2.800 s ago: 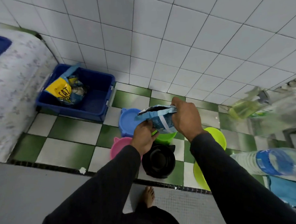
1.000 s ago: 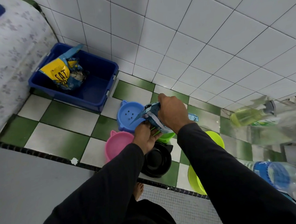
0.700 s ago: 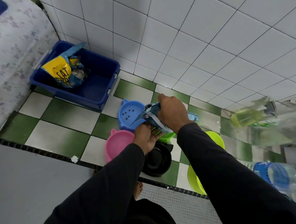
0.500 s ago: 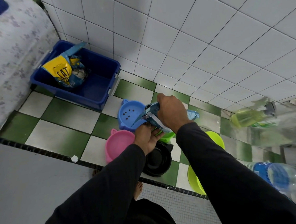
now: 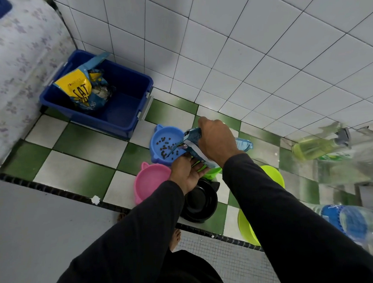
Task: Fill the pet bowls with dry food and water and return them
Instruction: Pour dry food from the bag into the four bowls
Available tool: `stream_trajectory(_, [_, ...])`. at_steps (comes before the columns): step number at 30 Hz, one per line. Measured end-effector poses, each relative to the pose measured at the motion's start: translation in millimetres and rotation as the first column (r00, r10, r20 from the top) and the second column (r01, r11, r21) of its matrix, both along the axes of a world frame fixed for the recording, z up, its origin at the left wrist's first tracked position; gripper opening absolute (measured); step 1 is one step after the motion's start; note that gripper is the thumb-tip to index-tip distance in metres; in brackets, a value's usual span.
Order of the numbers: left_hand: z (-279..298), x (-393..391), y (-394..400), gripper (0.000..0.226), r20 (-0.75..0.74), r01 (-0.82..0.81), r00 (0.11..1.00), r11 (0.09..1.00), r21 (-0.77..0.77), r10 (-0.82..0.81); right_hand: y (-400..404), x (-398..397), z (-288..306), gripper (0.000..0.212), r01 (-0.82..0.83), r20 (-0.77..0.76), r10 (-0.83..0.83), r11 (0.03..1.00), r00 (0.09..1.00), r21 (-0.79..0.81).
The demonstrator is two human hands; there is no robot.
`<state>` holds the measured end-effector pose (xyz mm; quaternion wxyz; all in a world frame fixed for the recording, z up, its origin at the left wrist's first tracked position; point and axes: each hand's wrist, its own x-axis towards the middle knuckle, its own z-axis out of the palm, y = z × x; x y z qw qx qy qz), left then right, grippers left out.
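A blue cat-eared bowl (image 5: pixel 163 140) on the checkered floor holds a scatter of dark kibble. Above its right rim a small blue food pouch (image 5: pixel 192 141) is tipped with its mouth over the bowl. My right hand (image 5: pixel 217 140) grips the pouch from above. My left hand (image 5: pixel 186 173) holds it from below, palm up, fingers under the pouch. A pink eared bowl (image 5: pixel 151 182), a black bowl (image 5: pixel 198 202) and a small green bowl (image 5: pixel 213 173), partly hidden by my hands, stand close together in front of the blue one.
A blue bin (image 5: pixel 114 101) with a yellow cat-food bag (image 5: pixel 79 88) stands against the tiled wall at the left. A lime green basin (image 5: pixel 248 226), a water bottle (image 5: pixel 356 221) and a yellow-green spray bottle (image 5: pixel 315 147) lie at the right. My bare foot (image 5: pixel 175 239) is on the step below.
More kibble has dropped from the pouch into the blue bowl. Both hands stayed over the bowl's right rim with the pouch tipped further.
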<state>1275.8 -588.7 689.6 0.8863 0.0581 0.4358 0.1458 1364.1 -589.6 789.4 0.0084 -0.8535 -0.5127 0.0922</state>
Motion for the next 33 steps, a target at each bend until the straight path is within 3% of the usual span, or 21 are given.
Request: stream_trajectory(33, [-9,-2,3,0.025,0.046,0.032,0.998,0.998,-0.045,-0.03,6,3,-3,0.023,-0.029,-0.042,0.029,1.0,0.999,-0.004])
